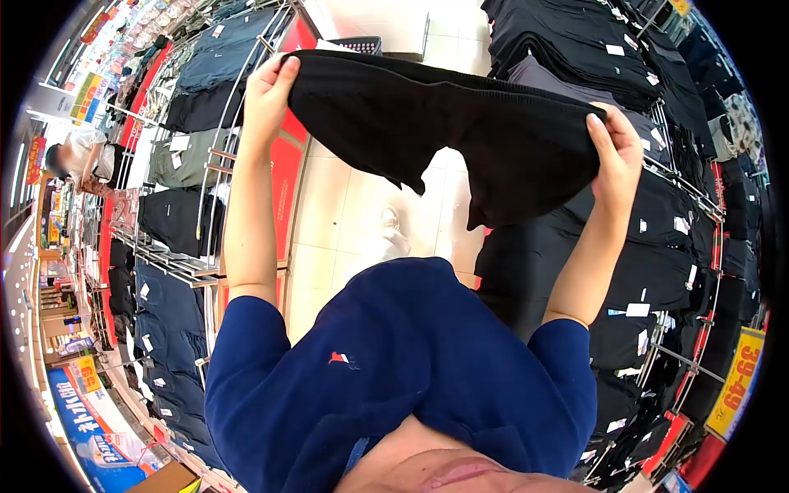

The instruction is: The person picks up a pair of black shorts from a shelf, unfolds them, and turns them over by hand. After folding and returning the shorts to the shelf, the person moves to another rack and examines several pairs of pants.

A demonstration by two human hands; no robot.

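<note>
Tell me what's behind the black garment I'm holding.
Past the edges of the black garment show pale tiled floor, stacked dark clothes and a dark basket. What it covers can't be seen.

Black shorts [378, 111], navy shirt [394, 329]

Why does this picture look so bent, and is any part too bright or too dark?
In the head view, the scene looks round, with black corners, and the rows of stacked clothes bow along the sides; in the same head view, the pale floor glares, nearly washed out in places; also in the head view, the black garment shows little fabric detail.
</note>
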